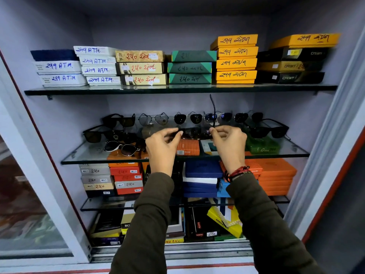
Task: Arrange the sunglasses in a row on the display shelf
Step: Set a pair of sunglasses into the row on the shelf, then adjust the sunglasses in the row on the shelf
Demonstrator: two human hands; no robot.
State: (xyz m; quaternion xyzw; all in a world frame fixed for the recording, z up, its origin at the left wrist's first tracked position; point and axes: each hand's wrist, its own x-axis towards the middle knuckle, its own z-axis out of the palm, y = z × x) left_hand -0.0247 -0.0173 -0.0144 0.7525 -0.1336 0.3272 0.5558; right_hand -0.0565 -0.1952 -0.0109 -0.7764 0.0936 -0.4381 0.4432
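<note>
Both hands hold one pair of dark sunglasses (pixel 194 133) just above the middle glass shelf (pixel 276 153). My left hand (pixel 163 142) pinches its left end and my right hand (pixel 229 139) pinches its right hinge, with one temple arm sticking straight up. Behind it, several pairs stand in a row along the back: a black wrap pair (pixel 119 120), clear aviators (pixel 153 119), dark aviators (pixel 188 118), a blue-lensed pair (pixel 217 117) and another dark pair (pixel 248 116). Loose pairs lie at the left (pixel 100 133), at the front left (pixel 123 147) and at the right (pixel 268 129).
Labelled boxes fill the top shelf (pixel 177 89), white, beige, green, orange and black. Stacks of boxes (pixel 126 177) sit under the glass shelf, and further boxes lie at the cabinet bottom. A sliding glass door (pixel 29 194) stands at the left, the cabinet frame (pixel 335 145) at the right.
</note>
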